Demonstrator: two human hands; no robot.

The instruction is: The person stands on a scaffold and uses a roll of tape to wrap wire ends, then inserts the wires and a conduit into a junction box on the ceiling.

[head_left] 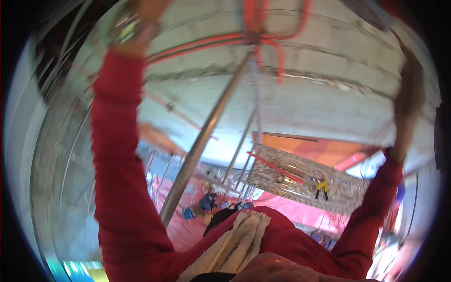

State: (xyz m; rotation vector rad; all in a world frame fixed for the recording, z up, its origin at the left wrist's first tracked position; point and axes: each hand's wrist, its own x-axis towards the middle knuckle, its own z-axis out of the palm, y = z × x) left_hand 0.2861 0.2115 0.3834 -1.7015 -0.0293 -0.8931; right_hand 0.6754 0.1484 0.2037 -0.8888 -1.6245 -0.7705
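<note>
Both my arms, in red sleeves, are raised overhead. My left hand [149,13] is cut off by the top edge and smeared by motion, so its fingers do not show. A band or watch [128,29] is at that wrist. My right hand [409,89] reaches up at the far right, also blurred; whether it holds anything cannot be made out. Between the hands, red conduit pipes [202,44] run along the pale block surface and meet at a junction box [252,37]. One short red bend [280,61] hangs beside the box.
A slanting metal scaffold pole [206,127] crosses the middle. Below right, a perforated metal platform [277,188] carries yellow-and-black pliers [322,187] and a red pipe piece [277,168]. Pink sheeting [300,211] lies underneath. A person's blue cap or clothing [189,213] may show low down.
</note>
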